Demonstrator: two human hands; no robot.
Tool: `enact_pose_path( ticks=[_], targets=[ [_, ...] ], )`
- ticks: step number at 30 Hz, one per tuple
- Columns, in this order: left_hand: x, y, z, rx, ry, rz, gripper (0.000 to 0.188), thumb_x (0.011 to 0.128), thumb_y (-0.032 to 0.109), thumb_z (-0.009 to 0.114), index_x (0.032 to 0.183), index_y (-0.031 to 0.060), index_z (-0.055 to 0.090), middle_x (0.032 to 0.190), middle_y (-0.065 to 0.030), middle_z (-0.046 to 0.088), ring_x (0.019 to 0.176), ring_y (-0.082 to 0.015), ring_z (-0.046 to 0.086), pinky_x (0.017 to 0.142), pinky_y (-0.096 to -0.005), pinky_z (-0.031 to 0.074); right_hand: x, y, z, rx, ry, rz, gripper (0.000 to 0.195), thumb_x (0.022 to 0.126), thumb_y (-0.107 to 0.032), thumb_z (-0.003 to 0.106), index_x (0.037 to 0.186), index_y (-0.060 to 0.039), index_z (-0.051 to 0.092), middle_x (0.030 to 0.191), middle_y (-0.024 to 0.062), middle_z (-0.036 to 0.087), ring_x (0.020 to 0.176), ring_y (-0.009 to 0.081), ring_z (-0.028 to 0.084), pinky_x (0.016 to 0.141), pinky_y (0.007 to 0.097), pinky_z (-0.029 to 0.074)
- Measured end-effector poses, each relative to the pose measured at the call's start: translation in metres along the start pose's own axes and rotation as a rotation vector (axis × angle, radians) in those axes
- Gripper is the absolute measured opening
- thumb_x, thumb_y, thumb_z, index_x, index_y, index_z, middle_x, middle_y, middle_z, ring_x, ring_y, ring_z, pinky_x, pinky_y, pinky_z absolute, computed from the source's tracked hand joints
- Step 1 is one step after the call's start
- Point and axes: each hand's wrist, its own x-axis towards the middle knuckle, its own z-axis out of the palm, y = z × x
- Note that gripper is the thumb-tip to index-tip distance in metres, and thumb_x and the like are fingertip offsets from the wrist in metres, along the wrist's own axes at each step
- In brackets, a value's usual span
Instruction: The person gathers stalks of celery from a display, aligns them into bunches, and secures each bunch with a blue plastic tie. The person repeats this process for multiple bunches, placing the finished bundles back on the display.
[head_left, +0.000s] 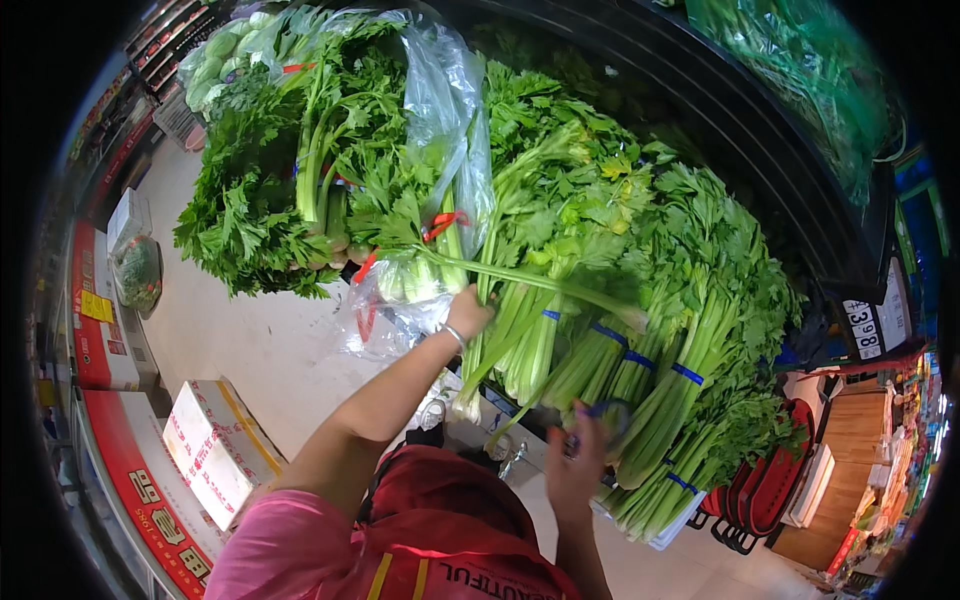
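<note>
Celery bunches with blue bands (525, 352) lie side by side before me, leaves pointing away. My left hand (470, 313) closes around pale green stalks at the left of this row. Just above it, a loose celery stalk (540, 283) lies crosswise. Celery in a clear plastic bag with red ties (424, 277) sits directly left of that hand. My right hand (576, 457) is nearer my body, below the bunches; it is blurred and holds a roll of blue tape (611, 412), as far as the blur lets me tell.
More leafy celery (255, 202) overhangs at the left, with pale round vegetables (225, 56) behind. A black shelf edge (787, 127) curves along the back right, beside a price sign (862, 330). Red baskets (776, 480) stand at the right; a white carton (217, 450) sits at the lower left.
</note>
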Motion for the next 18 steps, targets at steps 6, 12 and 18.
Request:
enact_pose_path(
  ticks=[6,12,18],
  targets=[
    [-0.025,0.000,0.044,0.166,0.033,-0.081,0.121,0.049,0.062,0.076,0.132,-0.0061,0.020,0.124,-0.0307,0.031,0.117,-0.0430,0.033,0.099,-0.0436,0.031,0.026,0.042,0.098,-0.038,-0.298,0.247,0.053,0.077,-0.019,0.061,0.119,0.0079,0.042,0.109,0.0250,0.052,0.094,0.0359,0.055,0.080,0.0407,0.044],
    [-0.027,0.014,0.044,0.164,-0.162,-0.182,0.127,0.044,0.055,0.080,0.137,0.0013,0.012,0.122,-0.0309,0.035,0.115,-0.0426,0.034,0.099,-0.0427,0.031,0.027,0.028,0.123,0.085,-0.333,0.227,0.059,0.077,-0.021,0.062,0.124,0.0069,0.040,0.101,0.0211,0.056,0.083,0.0288,0.057,0.074,0.0361,0.045],
    [-0.002,-0.037,0.023,-0.049,-0.066,-0.009,0.090,0.053,0.027,0.073,0.126,-0.0085,0.034,0.100,-0.0246,0.058,0.093,-0.0318,0.058,0.083,-0.0334,0.046,0.044,0.007,0.109,0.164,-0.508,0.181,0.054,0.075,-0.022,0.065,0.121,-0.0010,0.048,0.079,0.0137,0.059,0.066,0.0201,0.055,0.063,0.0318,0.046]
  ],
)
